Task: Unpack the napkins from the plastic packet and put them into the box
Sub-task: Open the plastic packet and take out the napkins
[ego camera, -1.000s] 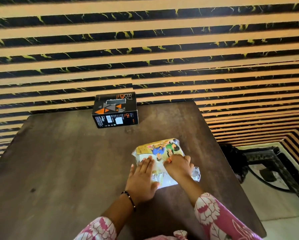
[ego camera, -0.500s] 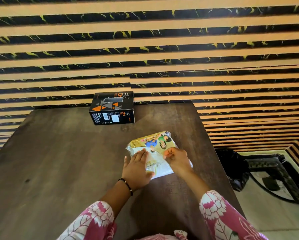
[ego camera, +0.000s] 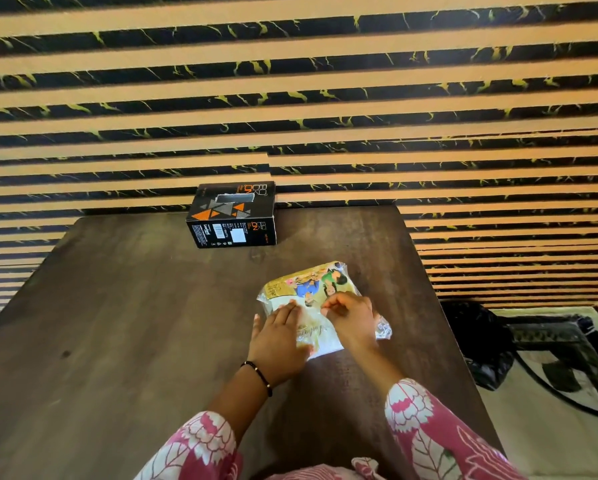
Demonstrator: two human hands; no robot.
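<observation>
A clear plastic packet of napkins (ego camera: 311, 289) with a yellow printed label lies flat on the dark wooden table (ego camera: 134, 323), right of centre. My left hand (ego camera: 278, 336) rests flat on the packet's near left part, fingers together, pressing it down. My right hand (ego camera: 351, 315) sits on the packet's right side with fingertips curled, pinching the plastic film. A black box (ego camera: 233, 214) with orange and grey triangles stands at the table's far edge, against the wall; its top has a narrow slot.
A striped orange and black wall (ego camera: 290, 98) rises right behind the table. To the right, beyond the table's edge, a black bag (ego camera: 481, 344) and a dark metal frame (ego camera: 554, 344) stand on a pale floor.
Both hands stayed on the packet. My right fingers curled tighter into a pinch on the film. The camera view shifted slightly.
</observation>
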